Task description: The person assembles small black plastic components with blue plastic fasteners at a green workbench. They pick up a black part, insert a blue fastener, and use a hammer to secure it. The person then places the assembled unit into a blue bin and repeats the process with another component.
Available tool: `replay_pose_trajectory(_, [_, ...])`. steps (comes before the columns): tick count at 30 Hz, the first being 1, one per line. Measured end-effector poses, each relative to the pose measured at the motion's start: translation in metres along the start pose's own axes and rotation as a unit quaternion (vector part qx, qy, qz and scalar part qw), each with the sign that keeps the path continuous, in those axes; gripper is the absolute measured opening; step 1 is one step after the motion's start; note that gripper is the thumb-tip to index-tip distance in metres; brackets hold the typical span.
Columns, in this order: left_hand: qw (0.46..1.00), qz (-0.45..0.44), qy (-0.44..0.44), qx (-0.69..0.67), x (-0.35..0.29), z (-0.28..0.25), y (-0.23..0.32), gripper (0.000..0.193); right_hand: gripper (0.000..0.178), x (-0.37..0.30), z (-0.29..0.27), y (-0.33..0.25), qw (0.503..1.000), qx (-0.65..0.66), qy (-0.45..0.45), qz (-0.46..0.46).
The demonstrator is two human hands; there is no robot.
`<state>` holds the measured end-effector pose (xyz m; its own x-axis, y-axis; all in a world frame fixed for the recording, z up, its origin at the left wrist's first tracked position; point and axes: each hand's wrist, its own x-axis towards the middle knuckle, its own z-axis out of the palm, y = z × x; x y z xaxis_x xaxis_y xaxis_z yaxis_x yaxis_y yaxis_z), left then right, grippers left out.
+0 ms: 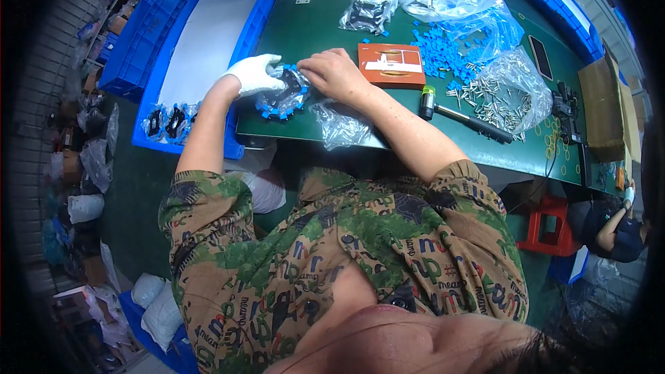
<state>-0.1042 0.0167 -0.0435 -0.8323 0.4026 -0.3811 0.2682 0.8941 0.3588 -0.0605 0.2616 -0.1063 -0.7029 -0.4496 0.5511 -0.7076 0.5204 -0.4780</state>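
On the green table (332, 21), both hands, left hand (255, 73) gloved, right hand (335, 73) bare, grip a clear bag (282, 97).

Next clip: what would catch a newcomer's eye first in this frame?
Probably the two hands meeting at the near edge of the green table: the white-gloved left hand and the bare right hand both hold a clear bag of black parts with blue clips. Just right of them lie an orange block, a heap of small blue pieces and a pile of metal pins. A big blue tray sits to the left.
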Motion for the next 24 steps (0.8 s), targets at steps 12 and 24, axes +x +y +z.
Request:
replay_pose_trajectory(12, [0.995, 0.03, -0.034, -0.088, 0.005, -0.001, 0.002, 0.086, 0.02, -0.001, -0.002, 0.001, 1.0, 0.013, -0.01, 0.002])
replay_pose_trajectory(24, [0.977, 0.068, 0.027, -0.203, -0.007, 0.014, 0.0, 0.076, 0.021, 0.0, -0.006, -0.001, 0.999, 0.007, -0.035, 0.01])
